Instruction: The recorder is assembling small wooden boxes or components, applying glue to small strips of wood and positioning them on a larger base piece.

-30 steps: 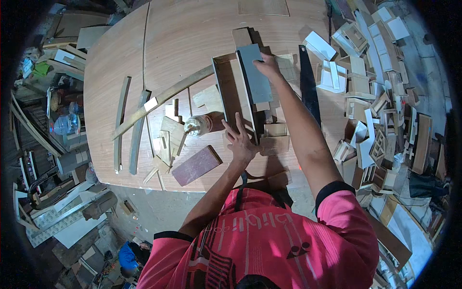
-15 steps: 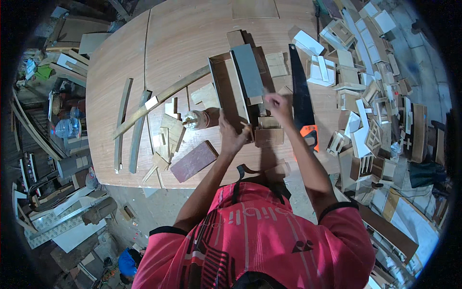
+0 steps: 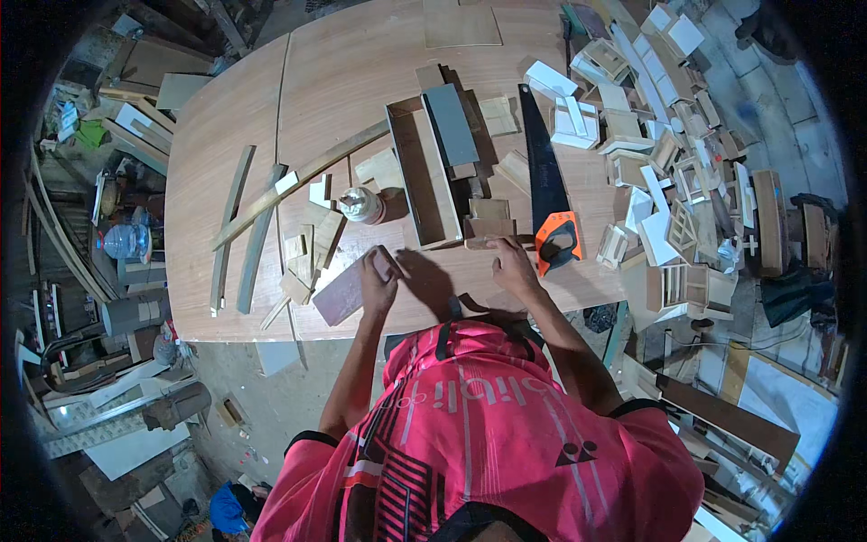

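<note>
My left hand (image 3: 378, 285) is closed around the upper end of a flat purplish-brown board (image 3: 341, 295) near the table's front edge. My right hand (image 3: 515, 269) has its fingers closed on a small piece of wood (image 3: 479, 243), just in front of some short wooden blocks (image 3: 490, 210). Between and beyond both hands lies a long, open-topped wooden box (image 3: 422, 172). A grey panel (image 3: 450, 125) rests along its right side. Left of the box stands a jar with a whitish top (image 3: 361, 206).
A handsaw with an orange handle (image 3: 557, 240) lies to the right. Long wooden strips (image 3: 262, 239) and offcuts (image 3: 296, 271) occupy the left of the table (image 3: 217, 108). Small wooden frames and boxes (image 3: 673, 230) are heaped beyond the right edge.
My left hand has left the box and moved to the purplish-brown board. My right hand has come down from the grey panel toward me. The view has shifted slightly.
</note>
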### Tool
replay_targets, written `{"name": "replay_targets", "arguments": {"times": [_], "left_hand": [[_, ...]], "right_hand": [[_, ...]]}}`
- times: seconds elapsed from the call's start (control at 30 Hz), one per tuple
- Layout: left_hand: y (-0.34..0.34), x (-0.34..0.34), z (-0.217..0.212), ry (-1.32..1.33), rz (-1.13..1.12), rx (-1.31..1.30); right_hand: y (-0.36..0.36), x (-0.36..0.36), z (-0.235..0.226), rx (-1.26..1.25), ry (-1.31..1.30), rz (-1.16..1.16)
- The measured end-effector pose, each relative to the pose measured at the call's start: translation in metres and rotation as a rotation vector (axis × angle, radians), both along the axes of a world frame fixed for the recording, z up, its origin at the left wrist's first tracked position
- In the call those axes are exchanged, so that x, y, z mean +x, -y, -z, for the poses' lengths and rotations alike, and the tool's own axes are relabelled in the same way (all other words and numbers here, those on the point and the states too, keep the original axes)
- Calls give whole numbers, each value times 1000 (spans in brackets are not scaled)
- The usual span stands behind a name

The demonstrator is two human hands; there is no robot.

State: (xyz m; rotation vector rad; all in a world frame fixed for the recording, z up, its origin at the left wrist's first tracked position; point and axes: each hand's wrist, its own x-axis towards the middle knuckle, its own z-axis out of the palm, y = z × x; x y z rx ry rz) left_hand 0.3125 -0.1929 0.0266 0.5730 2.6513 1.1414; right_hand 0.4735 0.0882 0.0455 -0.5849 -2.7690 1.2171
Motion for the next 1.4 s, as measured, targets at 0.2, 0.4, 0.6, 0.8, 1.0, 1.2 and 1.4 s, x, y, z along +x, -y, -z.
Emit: {"name": "replay_targets", "arguments": {"times": [0.2,0.4,0.6,0.8,1.0,1.2,1.4], "left_hand": [[58,7,36,-75,48,-247],[46,23,40,-97,8,-237],[49,32,45,-112,-43,-249],[46,34,40,-76,-17,-224],[25,44,22,-207,-191,-209],[-22,73,5,-71,-116,137],[-71,61,-24,-37,-239,369]], "right_hand": [[11,-20,-22,173,-6,-23],[7,-45,9,296,72,-103],[3,-47,6,226,101,-78],[-13,-34,26,193,-167,76],[-62,11,42,188,-207,448],[-82,67,64,145,-181,530],[-65,24,37,-25,-139,521]]}}
